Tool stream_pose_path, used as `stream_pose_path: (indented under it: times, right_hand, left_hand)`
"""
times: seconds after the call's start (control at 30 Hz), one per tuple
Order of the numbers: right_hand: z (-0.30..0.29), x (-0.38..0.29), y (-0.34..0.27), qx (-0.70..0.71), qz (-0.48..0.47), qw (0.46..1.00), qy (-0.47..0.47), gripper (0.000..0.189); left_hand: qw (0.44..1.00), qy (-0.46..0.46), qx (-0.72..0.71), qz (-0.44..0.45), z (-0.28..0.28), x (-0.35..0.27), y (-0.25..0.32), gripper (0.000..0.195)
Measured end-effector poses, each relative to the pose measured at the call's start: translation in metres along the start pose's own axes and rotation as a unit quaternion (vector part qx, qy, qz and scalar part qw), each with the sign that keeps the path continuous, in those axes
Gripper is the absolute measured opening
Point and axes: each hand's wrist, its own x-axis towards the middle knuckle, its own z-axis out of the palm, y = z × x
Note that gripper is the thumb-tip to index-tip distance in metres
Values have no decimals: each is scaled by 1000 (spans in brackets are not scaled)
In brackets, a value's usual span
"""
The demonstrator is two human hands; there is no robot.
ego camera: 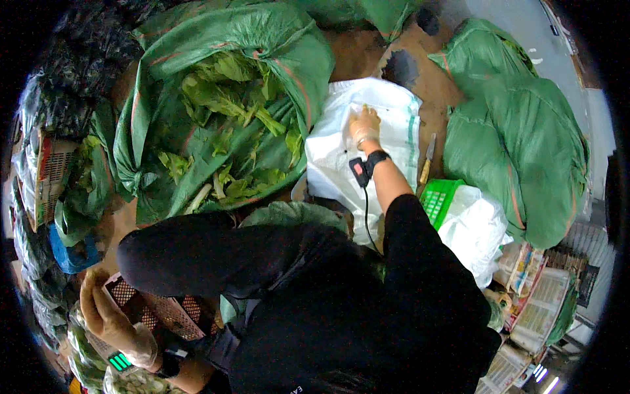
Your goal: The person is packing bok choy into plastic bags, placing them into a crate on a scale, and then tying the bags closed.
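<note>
My right hand [364, 124], in a thin clear glove, rests on a white woven sack [332, 135] spread before me; whether its fingers pinch the fabric is unclear. A black strap with a small cabled device [360, 171] circles that wrist. Low on the left, my gloved left hand [109, 315] is raised with fingers extended and nothing visible in it. Just below it shows a device with a lit green display [119, 361], partly hidden by the hand. Left of the white sack lies an opened green woven sack [300, 64] with loose leafy greens [221, 93] inside.
A knife [427, 160] lies on the floor right of the white sack. Beside it stands a green plastic basket [440, 197] with white plastic bags [472, 231]. Full green sacks [531, 147] fill the right. A brown plastic crate [167, 310] sits beside my leg; black plastic [83, 74] is piled far left.
</note>
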Motion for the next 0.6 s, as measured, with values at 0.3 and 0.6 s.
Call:
stream_pose_path:
  times: [0.3,0.6]
  right_hand:
    - [6,64,5,-25,-16,999,-32,42]
    - [-9,8,40,65,-15,996,-52,21]
  left_hand:
    - [942,78,-250,-209,2,-49,-20,25]
    - [926,28,-301,-226,36,-41,-12,27]
